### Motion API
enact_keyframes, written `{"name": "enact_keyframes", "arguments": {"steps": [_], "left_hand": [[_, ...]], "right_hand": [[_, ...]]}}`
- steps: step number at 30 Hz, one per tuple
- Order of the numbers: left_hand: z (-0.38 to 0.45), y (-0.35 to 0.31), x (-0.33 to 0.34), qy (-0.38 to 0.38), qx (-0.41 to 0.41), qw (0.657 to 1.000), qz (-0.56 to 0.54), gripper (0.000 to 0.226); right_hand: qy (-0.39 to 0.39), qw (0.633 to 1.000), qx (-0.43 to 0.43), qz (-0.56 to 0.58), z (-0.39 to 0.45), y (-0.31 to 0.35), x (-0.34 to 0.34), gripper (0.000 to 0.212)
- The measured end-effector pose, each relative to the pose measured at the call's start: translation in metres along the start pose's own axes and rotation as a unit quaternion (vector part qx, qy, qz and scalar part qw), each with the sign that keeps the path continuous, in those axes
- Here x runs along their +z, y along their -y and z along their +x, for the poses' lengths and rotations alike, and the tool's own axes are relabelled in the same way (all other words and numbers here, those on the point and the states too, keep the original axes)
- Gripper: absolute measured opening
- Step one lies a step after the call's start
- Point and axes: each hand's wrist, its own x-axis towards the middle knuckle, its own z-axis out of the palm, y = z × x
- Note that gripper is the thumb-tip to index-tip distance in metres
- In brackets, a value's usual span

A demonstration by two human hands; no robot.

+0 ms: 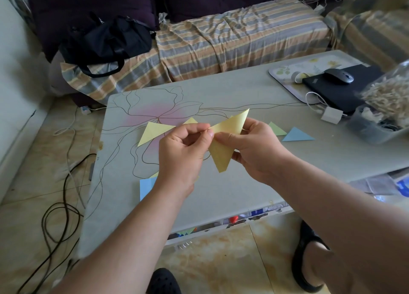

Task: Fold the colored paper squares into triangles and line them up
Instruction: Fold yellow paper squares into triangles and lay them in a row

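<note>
Both hands hold a yellow paper (223, 143) above the grey table (243, 178), partly folded with one corner up and one pointing down. My left hand (183, 147) pinches its left edge with thumb and forefinger. My right hand (254, 145) grips its right side. On the table lie a yellow triangle (152, 132), another yellow triangle tip (191, 121) behind my left hand, a green triangle (276, 129) and a blue triangle (297, 135). A blue square (146, 188) with a yellow sheet lies under my left wrist.
At the table's right end are a tray (285, 72), a black laptop (338, 90) with a mouse (338, 76), a white charger (331, 114) and a clear tub (371, 125). A striped sofa (221, 41) with a black bag (106, 41) stands behind. Cables (57, 216) trail on the floor at left.
</note>
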Motion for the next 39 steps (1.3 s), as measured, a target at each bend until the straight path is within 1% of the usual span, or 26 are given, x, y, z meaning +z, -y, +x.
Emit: {"name": "enact_keyframes", "arguments": {"steps": [4,7,10,15,17,19,22,24,26,28,31,36,39], "left_hand": [[0.000,0.000,-0.002,0.003,-0.005,1.000,-0.001,0.019],[0.002,0.000,-0.003,0.012,-0.018,1.000,-0.006,0.019],[0.001,-0.002,-0.003,0.035,-0.045,0.998,-0.021,0.018],[-0.001,-0.003,0.002,0.063,-0.087,0.993,-0.049,0.025],[-0.001,-0.003,0.003,0.057,-0.095,0.992,-0.060,0.022],[0.000,-0.003,0.002,0.046,-0.092,0.992,-0.066,0.020],[0.003,-0.004,0.000,0.032,-0.075,0.994,-0.070,0.019],[0.004,-0.006,-0.001,0.027,-0.069,0.994,-0.075,0.019],[0.007,-0.007,-0.004,0.019,-0.069,0.994,-0.086,0.019],[0.009,-0.009,-0.006,0.013,-0.073,0.992,-0.101,0.018],[0.009,-0.010,-0.007,0.013,-0.077,0.991,-0.111,0.017],[0.007,-0.008,-0.004,0.007,-0.100,0.987,-0.123,0.016],[0.005,-0.007,0.000,0.025,-0.117,0.987,-0.110,0.017]], "right_hand": [[0.018,1.000,0.014,0.005,0.001,0.001,-0.002,0.029],[0.036,0.999,0.027,0.002,0.002,0.003,-0.005,0.022],[0.025,1.000,0.013,-0.002,0.002,0.004,-0.007,0.022],[0.014,1.000,0.000,0.009,0.002,0.005,-0.007,0.028],[0.017,1.000,0.001,0.006,0.002,0.005,-0.007,0.028],[0.025,0.999,0.006,-0.020,0.002,0.003,-0.007,0.026],[0.037,0.995,0.023,-0.087,0.001,0.003,-0.007,0.019],[0.036,0.993,0.037,-0.106,0.001,0.006,-0.008,0.016],[0.031,0.992,0.043,-0.111,0.001,0.010,-0.009,0.009],[0.031,0.991,0.038,-0.121,0.002,0.014,-0.011,0.017],[0.034,0.991,0.025,-0.129,0.000,0.016,-0.011,0.021],[0.011,0.992,0.014,-0.127,0.000,0.018,-0.010,0.020],[-0.007,0.993,0.007,-0.121,0.001,0.019,-0.011,0.018]]}}
